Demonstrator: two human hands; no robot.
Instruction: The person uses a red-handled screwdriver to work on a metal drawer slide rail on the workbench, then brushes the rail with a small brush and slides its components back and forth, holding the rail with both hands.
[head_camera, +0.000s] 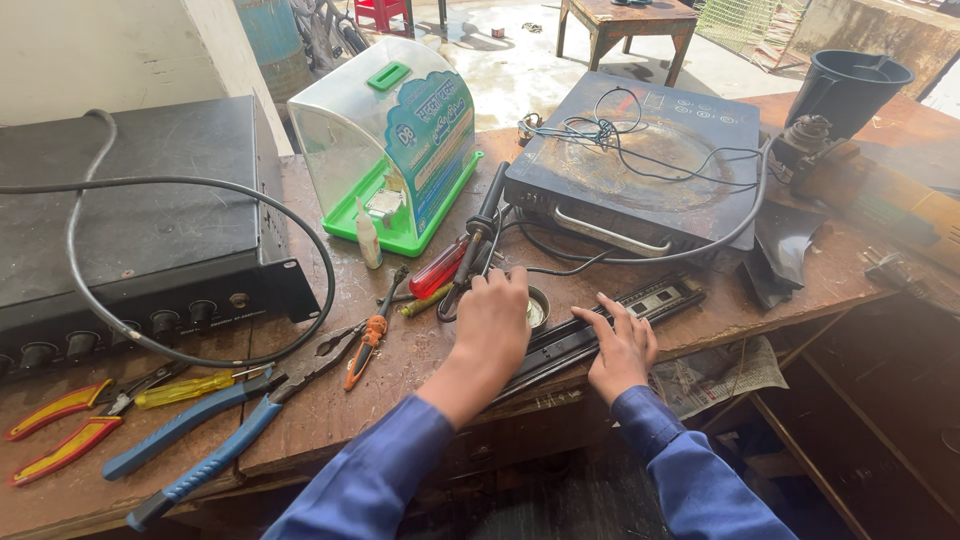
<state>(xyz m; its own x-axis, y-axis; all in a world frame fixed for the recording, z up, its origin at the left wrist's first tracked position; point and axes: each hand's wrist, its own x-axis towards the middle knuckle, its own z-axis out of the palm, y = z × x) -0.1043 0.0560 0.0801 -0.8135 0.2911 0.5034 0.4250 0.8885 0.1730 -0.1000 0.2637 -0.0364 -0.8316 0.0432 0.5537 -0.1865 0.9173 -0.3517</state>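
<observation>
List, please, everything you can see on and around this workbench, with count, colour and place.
Amplifier box: one, black, left, cable looped over it.
Clear domed box: one, green base, centre back.
Induction cooker: one, black, right of centre, thin wires on top.
Soldering iron: one, black, centre.
Screwdriver: one, red handle, beside the iron.
Pliers: one, blue handles, front left.
Cutters: one, red-yellow handles, far left.
Long panel strip: one, black, front edge.
Bucket: one, black, back right.
Left hand: over a small round tin.
Right hand: on the strip.

amplifier (130, 220) left, pliers (200, 445) before it, induction cooker (640, 165) right, soldering iron (480, 235) between
</observation>
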